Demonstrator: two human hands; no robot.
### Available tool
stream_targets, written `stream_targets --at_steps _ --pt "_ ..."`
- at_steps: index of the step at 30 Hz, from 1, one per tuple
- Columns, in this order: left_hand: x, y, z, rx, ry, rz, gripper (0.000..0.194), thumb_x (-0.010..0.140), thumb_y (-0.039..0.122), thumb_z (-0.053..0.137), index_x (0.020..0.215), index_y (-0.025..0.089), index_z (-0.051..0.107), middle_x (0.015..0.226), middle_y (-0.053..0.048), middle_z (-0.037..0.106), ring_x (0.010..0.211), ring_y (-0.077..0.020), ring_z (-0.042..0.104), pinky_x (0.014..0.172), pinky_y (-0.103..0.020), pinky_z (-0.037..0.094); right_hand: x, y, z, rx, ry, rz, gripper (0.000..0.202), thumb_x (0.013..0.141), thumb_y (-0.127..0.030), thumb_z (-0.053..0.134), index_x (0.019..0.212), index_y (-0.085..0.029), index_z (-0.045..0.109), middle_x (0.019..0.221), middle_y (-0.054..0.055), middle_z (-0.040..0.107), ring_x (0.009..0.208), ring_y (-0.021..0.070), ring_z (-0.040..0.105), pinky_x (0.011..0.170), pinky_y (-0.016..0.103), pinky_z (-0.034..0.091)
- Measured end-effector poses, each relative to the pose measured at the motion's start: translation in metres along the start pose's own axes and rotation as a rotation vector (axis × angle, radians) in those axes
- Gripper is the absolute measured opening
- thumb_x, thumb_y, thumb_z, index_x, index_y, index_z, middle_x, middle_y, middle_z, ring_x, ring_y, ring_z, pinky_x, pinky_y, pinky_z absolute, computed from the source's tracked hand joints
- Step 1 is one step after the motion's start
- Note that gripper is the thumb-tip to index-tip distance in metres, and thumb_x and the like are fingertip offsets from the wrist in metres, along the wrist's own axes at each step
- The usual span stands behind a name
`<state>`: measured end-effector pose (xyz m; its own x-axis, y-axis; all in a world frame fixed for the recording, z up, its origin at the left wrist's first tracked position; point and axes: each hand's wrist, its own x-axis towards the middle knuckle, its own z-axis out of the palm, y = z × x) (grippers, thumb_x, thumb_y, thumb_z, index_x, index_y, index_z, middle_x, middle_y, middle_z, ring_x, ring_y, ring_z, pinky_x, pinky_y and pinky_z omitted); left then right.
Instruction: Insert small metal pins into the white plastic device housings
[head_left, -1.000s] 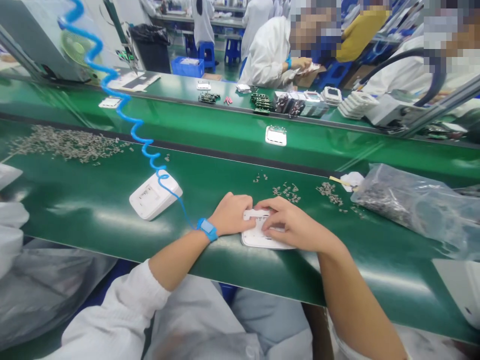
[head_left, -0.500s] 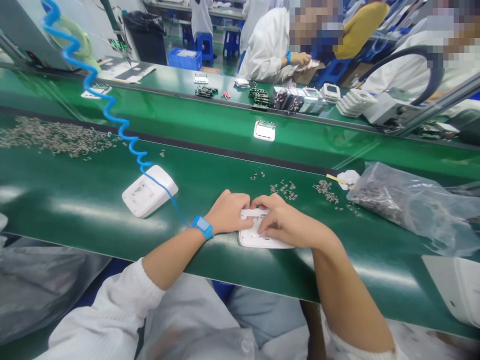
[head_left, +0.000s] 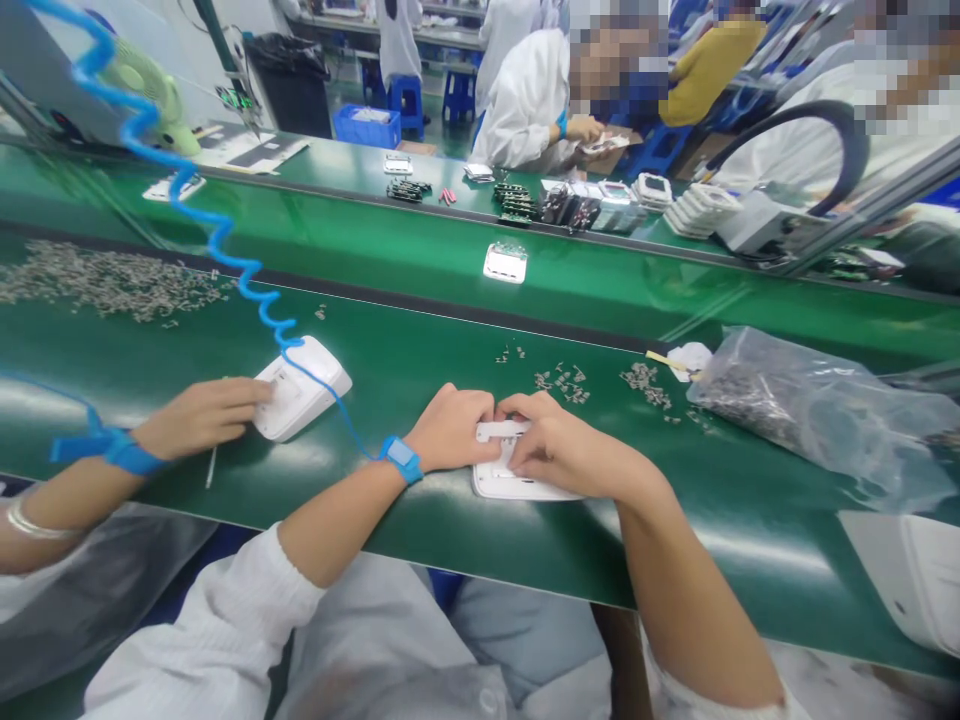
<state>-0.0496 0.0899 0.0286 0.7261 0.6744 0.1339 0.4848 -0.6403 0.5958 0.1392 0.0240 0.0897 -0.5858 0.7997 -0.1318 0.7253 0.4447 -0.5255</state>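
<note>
A white plastic housing [head_left: 517, 487] is being kept flat on the green surface [head_left: 397, 350], near its front edge. Its left side is being covered by the left hand [head_left: 454, 428], whose fingers are being held curled; whether they are closed on the housing cannot be told. Its recessed face is being touched by the right hand [head_left: 574, 445], with the fingers being held bent and partly spread; whether anything small is being pinched cannot be told. The left wrist is being circled by a blue wrist strap [head_left: 403, 459], to which a coiled blue cord [head_left: 217, 235] is being joined. Just beyond the housing, small metal pieces [head_left: 564, 384] are being left scattered, and more are being contained in a clear plastic bag [head_left: 817, 420] to the right. To the left, a second white housing [head_left: 319, 395] is being touched by a co-worker's hand [head_left: 206, 413].
</note>
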Motion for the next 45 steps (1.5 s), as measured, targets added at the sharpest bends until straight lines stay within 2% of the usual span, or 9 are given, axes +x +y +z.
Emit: stream_targets --at_steps 9,17,23,25,27,30,32,38,45 --pt "0.001 0.001 -0.001 -0.009 -0.019 -0.009 0.02 0.07 0.033 0.061 0.07 0.02 0.046 0.071 0.004 0.061 0.065 -0.0138 0.052 0.069 -0.033 0.028 -0.002 0.003 0.005 0.017 0.043 0.015 0.021 0.08 -0.009 0.068 0.076 -0.026 0.08 0.126 0.008 0.054 0.111 0.0274 0.049 0.093 0.043 0.046" --pt "0.002 0.0 -0.002 -0.007 -0.037 -0.006 0.019 0.072 0.033 0.059 0.069 0.02 0.046 0.07 0.004 0.061 0.064 -0.0132 0.051 0.071 -0.034 0.029 0.002 0.004 0.01 0.044 0.077 0.137 0.017 0.074 -0.008 0.072 0.084 -0.02 0.066 0.116 0.008 0.058 0.109 0.0265 0.051 0.088 0.04 0.05" --pt "0.002 -0.001 -0.002 0.02 -0.038 0.006 0.019 0.071 0.033 0.059 0.07 0.02 0.046 0.069 0.005 0.059 0.063 -0.0126 0.048 0.07 -0.033 0.029 -0.004 0.007 0.01 0.077 0.142 0.068 0.026 0.076 -0.013 0.072 0.1 -0.023 0.065 0.123 0.008 0.059 0.117 0.0274 0.053 0.093 0.042 0.05" --pt "0.002 -0.002 -0.003 0.021 -0.022 0.019 0.021 0.071 0.035 0.06 0.07 0.02 0.045 0.069 0.005 0.058 0.062 -0.0124 0.048 0.07 -0.034 0.028 -0.008 0.009 0.008 0.083 0.261 -0.026 0.023 0.081 -0.017 0.069 0.103 -0.023 0.066 0.127 0.008 0.059 0.118 0.0268 0.054 0.098 0.044 0.048" --pt "0.0 -0.003 -0.005 0.041 -0.034 0.068 0.024 0.069 0.037 0.061 0.068 0.02 0.044 0.067 0.004 0.057 0.063 -0.0127 0.047 0.069 -0.034 0.028 -0.01 0.012 0.007 0.078 0.504 -0.064 0.015 0.085 -0.017 0.062 0.098 -0.023 0.067 0.122 0.008 0.063 0.116 0.0258 0.057 0.1 0.045 0.046" --pt "-0.005 0.001 -0.008 0.103 -0.15 0.23 0.032 0.067 0.04 0.063 0.06 0.02 0.039 0.06 0.002 0.053 0.065 -0.0145 0.046 0.07 -0.036 0.028 -0.005 0.025 0.009 0.088 0.912 0.095 0.012 0.082 -0.014 0.057 0.084 -0.023 0.065 0.101 0.006 0.07 0.1 0.0239 0.063 0.088 0.042 0.051" --pt "-0.008 0.005 -0.01 0.109 -0.244 0.333 0.036 0.069 0.041 0.061 0.055 0.02 0.036 0.054 0.001 0.049 0.065 -0.0154 0.044 0.07 -0.038 0.027 0.002 0.04 0.014 0.16 1.057 0.251 0.01 0.079 -0.014 0.057 0.08 -0.022 0.064 0.088 0.004 0.07 0.083 0.0205 0.064 0.075 0.037 0.052" --pt "-0.011 0.016 -0.007 0.056 -0.377 0.42 0.036 0.074 0.037 0.057 0.051 0.02 0.034 0.05 -0.001 0.048 0.063 -0.0161 0.04 0.071 -0.039 0.027 0.021 0.083 0.035 0.428 1.124 0.422 0.009 0.074 -0.014 0.056 0.076 -0.02 0.062 0.067 -0.002 0.061 0.058 0.0118 0.054 0.054 0.025 0.043" --pt "-0.009 0.015 -0.003 0.119 -0.365 0.448 0.038 0.075 0.039 0.056 0.05 0.02 0.034 0.05 -0.001 0.048 0.064 -0.0167 0.041 0.07 -0.039 0.026 0.026 0.075 0.039 0.194 1.128 0.341 0.011 0.076 -0.014 0.052 0.076 -0.021 0.061 0.076 0.0 0.062 0.058 0.012 0.05 0.057 0.028 0.044"
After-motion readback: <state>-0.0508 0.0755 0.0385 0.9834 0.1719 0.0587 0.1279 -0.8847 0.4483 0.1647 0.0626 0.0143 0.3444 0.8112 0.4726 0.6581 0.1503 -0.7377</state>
